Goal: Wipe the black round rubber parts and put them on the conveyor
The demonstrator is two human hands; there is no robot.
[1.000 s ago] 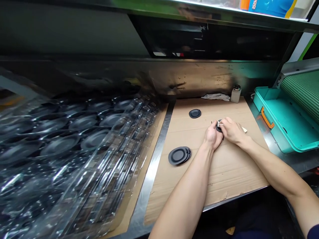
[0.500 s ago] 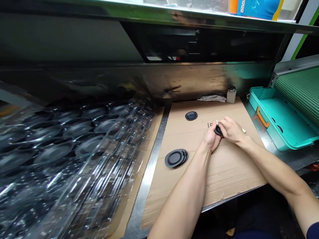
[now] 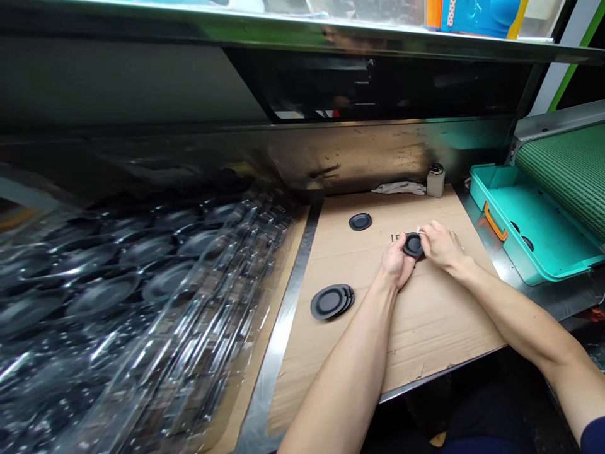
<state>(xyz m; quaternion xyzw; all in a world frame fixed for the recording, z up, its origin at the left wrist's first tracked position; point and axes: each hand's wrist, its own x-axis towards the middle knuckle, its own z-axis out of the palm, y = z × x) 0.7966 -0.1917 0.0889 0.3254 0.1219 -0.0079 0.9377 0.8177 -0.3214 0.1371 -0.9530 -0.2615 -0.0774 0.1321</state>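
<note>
My left hand (image 3: 397, 261) is closed on the left side of a small black oval part (image 3: 413, 244), held above the cardboard sheet (image 3: 425, 328). At the part's right edge is my right hand (image 3: 440, 244), its fingers pinched together on something small and white that is mostly hidden. A single black oval part (image 3: 360, 221) lies on the cardboard farther back. Several more, overlapping in a stack (image 3: 329, 302), rest to the left of my left forearm.
Clear plastic trays with black oval parts (image 3: 101, 293) fill the left side. A teal bin (image 3: 558, 233) with dark pieces inside stands at the right, beside a green conveyor belt (image 3: 571, 164). A small bottle (image 3: 435, 181) and a white cloth (image 3: 399, 188) sit at the back.
The black part between my hands now shows more of its face. My right hand's fingers have moved slightly right, off its face to its edge. The whole view has shifted slightly.
</note>
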